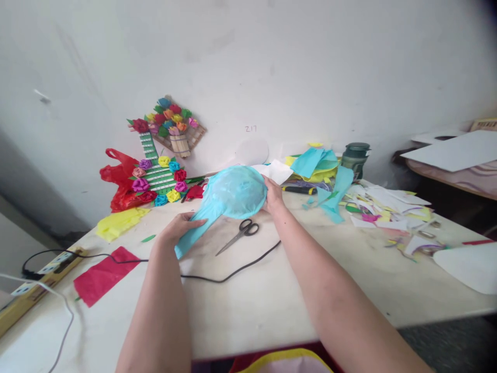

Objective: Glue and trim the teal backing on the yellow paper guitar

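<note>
A rounded form wrapped in light blue crepe paper [240, 190] is held up over the table between my two hands. My left hand [180, 227] pinches the loose strip of blue paper that trails down to the left. At the form's right edge, my right hand [272, 194] grips it, its fingertips partly hidden behind the rim. Below the form lies a pair of scissors [238, 234] with dark handles, blades pointing to the lower left. A black cord [225, 280] runs across the table in front of the scissors.
Left: red paper [106, 274], yellow paper [121, 223], a power strip [50, 277]. Behind stand a guitar-shaped flower craft [161, 178] and a red plastic bag [118, 178]. Right: blue paper pieces [336, 197], a dark green bottle [354, 159], a box cutter [298, 190], white paper scraps [392, 199].
</note>
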The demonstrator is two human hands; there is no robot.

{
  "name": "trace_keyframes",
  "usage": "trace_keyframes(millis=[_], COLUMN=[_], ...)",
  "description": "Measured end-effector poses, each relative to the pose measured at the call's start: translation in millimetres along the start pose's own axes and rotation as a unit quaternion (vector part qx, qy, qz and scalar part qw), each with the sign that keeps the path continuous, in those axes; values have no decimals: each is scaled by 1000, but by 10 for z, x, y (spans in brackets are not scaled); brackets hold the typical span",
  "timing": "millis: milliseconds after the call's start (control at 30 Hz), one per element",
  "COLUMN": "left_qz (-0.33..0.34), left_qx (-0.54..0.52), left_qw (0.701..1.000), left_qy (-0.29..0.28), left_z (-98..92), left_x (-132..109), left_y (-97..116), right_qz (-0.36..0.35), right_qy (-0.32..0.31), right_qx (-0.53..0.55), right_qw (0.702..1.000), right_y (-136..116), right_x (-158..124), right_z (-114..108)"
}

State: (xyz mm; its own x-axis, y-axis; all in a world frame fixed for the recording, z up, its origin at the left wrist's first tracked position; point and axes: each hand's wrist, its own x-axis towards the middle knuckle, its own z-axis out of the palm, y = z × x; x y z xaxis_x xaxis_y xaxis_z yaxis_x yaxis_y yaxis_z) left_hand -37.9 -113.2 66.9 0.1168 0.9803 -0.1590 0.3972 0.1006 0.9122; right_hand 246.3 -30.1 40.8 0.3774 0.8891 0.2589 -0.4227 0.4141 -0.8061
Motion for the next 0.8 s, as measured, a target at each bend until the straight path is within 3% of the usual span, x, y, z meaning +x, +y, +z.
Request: trace_keyframes(millis=[367, 533, 633, 800], left_qz=[15, 32, 34, 24], left_qx=[49, 57, 71, 91], left_qw=[998, 997, 996, 994], left_qy=[-37, -51, -51, -54], left_z=[47, 45, 49, 60], left_x=[-44, -64, -77, -87], left_y=[50, 67, 81, 102], right_qz=[-56, -27, -6, -32], right_qy=[-57, -98, -93, -87], right_qx=[-82, -101, -118, -151], right_qw=[993, 990, 989, 984], right_y=[-200, -351, -405, -424], right_x=[157, 116, 90, 122], right_z=[-162, -220, -254, -290])
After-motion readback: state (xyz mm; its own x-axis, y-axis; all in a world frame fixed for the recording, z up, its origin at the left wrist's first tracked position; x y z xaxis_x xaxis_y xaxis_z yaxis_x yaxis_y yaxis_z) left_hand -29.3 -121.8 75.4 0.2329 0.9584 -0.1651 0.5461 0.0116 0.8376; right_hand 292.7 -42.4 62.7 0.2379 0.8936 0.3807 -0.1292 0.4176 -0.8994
